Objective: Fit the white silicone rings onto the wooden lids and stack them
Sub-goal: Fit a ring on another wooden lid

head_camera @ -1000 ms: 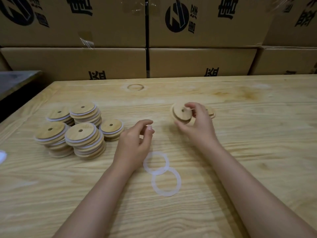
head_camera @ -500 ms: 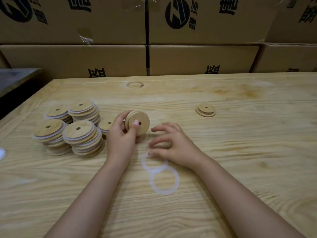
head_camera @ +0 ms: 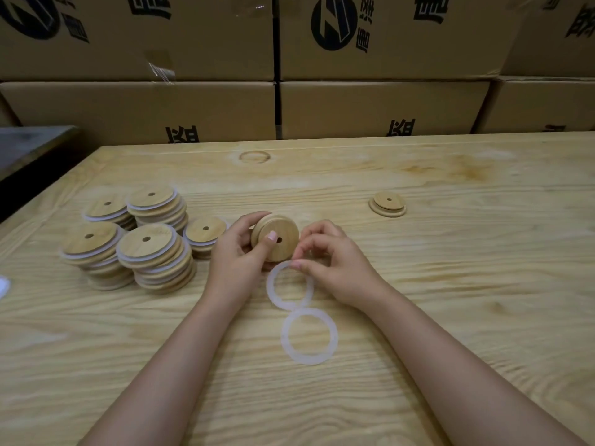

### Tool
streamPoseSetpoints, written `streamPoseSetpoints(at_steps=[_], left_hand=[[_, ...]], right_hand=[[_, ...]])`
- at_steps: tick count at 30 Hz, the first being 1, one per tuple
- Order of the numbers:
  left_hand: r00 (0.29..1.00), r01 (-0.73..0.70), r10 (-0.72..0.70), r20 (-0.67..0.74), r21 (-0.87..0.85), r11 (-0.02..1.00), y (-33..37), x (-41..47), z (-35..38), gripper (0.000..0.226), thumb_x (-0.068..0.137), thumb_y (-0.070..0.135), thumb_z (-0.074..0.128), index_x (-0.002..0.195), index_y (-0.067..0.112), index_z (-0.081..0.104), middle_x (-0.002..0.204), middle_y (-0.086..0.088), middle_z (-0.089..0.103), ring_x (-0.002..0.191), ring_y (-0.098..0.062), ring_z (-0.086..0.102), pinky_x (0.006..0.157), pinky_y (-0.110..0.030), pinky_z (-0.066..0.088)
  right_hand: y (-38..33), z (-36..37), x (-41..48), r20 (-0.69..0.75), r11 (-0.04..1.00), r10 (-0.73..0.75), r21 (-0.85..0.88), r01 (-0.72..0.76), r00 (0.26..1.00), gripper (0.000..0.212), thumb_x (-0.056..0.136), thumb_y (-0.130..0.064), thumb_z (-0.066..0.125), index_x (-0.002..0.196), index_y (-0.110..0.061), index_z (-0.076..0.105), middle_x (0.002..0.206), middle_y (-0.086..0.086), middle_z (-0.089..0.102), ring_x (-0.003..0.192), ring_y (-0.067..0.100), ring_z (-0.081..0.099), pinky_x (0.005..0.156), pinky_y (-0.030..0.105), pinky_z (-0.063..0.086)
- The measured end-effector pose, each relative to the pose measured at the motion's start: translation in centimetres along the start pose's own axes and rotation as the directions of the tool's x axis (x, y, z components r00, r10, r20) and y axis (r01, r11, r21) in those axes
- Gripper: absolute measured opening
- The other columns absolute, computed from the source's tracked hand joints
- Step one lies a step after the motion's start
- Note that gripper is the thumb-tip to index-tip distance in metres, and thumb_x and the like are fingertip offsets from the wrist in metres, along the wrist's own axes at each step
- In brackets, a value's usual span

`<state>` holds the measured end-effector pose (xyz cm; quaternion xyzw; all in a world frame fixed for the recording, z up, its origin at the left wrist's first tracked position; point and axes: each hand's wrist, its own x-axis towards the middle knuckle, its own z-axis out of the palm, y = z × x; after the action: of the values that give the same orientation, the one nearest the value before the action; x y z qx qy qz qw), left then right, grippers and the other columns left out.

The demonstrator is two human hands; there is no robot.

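Note:
My left hand (head_camera: 236,255) grips a round wooden lid (head_camera: 280,235) with a small centre hole, held on edge just above the table, its stepped side facing me. My right hand (head_camera: 335,268) pinches the far rim of a white silicone ring (head_camera: 273,296), lifting that edge close under the lid. A second white ring (head_camera: 309,336) lies flat on the table, touching the first ring's near edge. One bare wooden lid (head_camera: 388,204) lies alone at the right. Several stacks of ringed lids (head_camera: 145,249) stand at the left.
The wooden table (head_camera: 467,284) runs to a far edge against a wall of stacked cardboard boxes (head_camera: 370,104). A dark surface (head_camera: 29,146) sits beyond the table's left corner. A bit of white material (head_camera: 3,286) shows at the left frame edge.
The lid passed from my right hand to my left hand near the stacks. My right hand came down to the rings and now pinches the nearer-to-lid ring, raising its far edge.

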<state>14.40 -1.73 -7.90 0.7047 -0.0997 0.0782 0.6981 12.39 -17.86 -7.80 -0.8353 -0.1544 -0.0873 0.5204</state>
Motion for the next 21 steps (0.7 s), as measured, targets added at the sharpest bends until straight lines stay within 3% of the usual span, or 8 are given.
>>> streamPoseSetpoints(at_steps=[4,8,12,15,17,21], left_hand=[[0.997,0.019,-0.016,0.075,-0.046,0.999,0.4,-0.3,0.0,0.024,0.091,0.007,0.058,0.110,0.020,0.063,0.089,-0.005,0.072,0.082,-0.021,0.068,0.068,-0.036,0.059],[0.991,0.001,0.009,0.135,-0.075,0.997,0.8,-0.5,0.1,0.029,0.092,0.004,0.053,0.119,0.014,0.059,0.085,0.004,0.072,0.079,-0.012,0.068,0.068,-0.031,0.057],[0.986,-0.020,0.035,0.163,-0.098,0.995,0.9,-0.7,0.3,0.027,0.095,0.004,0.047,0.113,0.022,0.054,0.066,0.001,0.067,0.068,-0.012,0.065,0.062,-0.032,0.056],[0.989,-0.017,0.033,0.146,-0.109,0.994,0.7,-0.6,0.3,0.010,0.095,0.019,0.049,0.103,0.023,0.052,0.067,-0.002,0.066,0.068,-0.013,0.065,0.058,-0.028,0.056],[0.986,-0.014,0.030,0.162,-0.101,0.995,0.6,-0.5,0.5,0.016,0.087,0.028,0.057,0.101,0.024,0.053,0.069,-0.001,0.068,0.068,-0.013,0.066,0.057,-0.027,0.056],[0.990,-0.068,0.065,0.127,0.018,0.998,-0.1,-0.3,0.7,0.026,0.085,0.011,0.067,0.100,0.029,0.055,0.076,-0.003,0.072,0.069,-0.015,0.068,0.061,-0.034,0.056]], right_hand=[[-0.2,-0.2,0.3,-0.091,0.983,0.030,0.184,-0.012,0.995,0.025,0.078,-0.003,0.073,0.070,-0.025,0.064,0.111,-0.009,0.050,0.109,0.002,0.052,0.091,0.030,0.047],[-0.2,0.1,0.5,-0.168,0.958,0.038,0.287,0.012,0.985,0.022,0.079,-0.003,0.072,0.071,-0.021,0.065,0.104,-0.007,0.054,0.096,-0.012,0.054,0.076,0.015,0.049],[0.0,0.5,0.8,-0.253,0.939,0.062,0.342,0.030,0.966,0.024,0.078,-0.001,0.072,0.069,-0.022,0.064,0.098,-0.008,0.060,0.088,-0.008,0.059,0.074,0.010,0.046],[0.2,0.7,1.0,-0.292,0.921,0.090,0.389,0.032,0.952,0.022,0.079,-0.001,0.071,0.071,-0.021,0.064,0.084,-0.014,0.066,0.081,-0.002,0.062,0.073,0.014,0.048],[0.4,0.7,1.0,-0.320,0.921,0.099,0.387,0.035,0.942,0.021,0.081,-0.002,0.070,0.073,-0.021,0.065,0.077,-0.018,0.068,0.079,0.000,0.063,0.071,0.015,0.049],[0.6,0.7,1.0,-0.367,0.934,0.111,0.356,0.029,0.924,0.021,0.081,-0.003,0.070,0.073,-0.022,0.065,0.074,-0.017,0.068,0.077,0.001,0.063,0.069,0.014,0.049]])
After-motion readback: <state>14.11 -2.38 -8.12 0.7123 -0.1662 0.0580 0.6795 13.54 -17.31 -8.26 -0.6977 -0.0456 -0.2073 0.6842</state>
